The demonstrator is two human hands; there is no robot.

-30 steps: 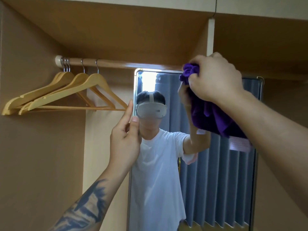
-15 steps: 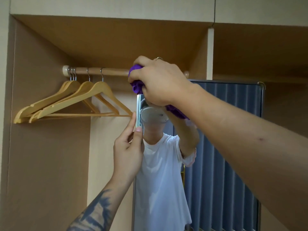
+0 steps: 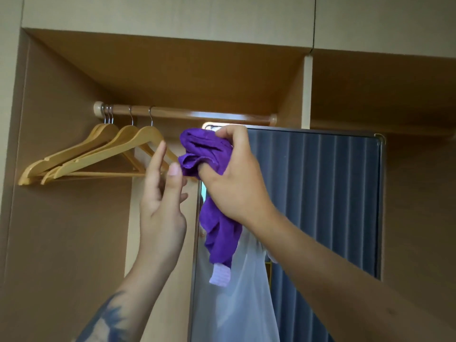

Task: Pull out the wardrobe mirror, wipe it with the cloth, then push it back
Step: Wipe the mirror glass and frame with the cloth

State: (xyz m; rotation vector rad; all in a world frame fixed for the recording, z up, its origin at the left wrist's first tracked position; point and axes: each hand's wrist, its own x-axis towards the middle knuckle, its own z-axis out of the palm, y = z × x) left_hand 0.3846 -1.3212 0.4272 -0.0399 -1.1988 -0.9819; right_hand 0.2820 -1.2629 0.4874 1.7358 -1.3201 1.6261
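Note:
The framed wardrobe mirror (image 3: 320, 198) stands pulled out in the middle of the open wardrobe, reflecting blue curtains and a white shirt. My right hand (image 3: 237, 183) grips the bunched purple cloth (image 3: 209, 154) at the mirror's upper left corner, with the cloth's tail and its pale label hanging down over the glass. My left hand (image 3: 160, 201) is raised just left of the mirror's left edge, fingers straight and spread, holding nothing. Its fingertips are close to the cloth.
Several wooden hangers (image 3: 98, 154) hang on the rail (image 3: 187, 113) at upper left, close behind my left hand. The wardrobe's brown side wall (image 3: 61, 230) is on the left and a vertical divider (image 3: 307, 90) rises above the mirror.
My right hand moved the cloth from the mirror's right part across to its upper left corner. My left hand let go of the mirror's left edge and opened.

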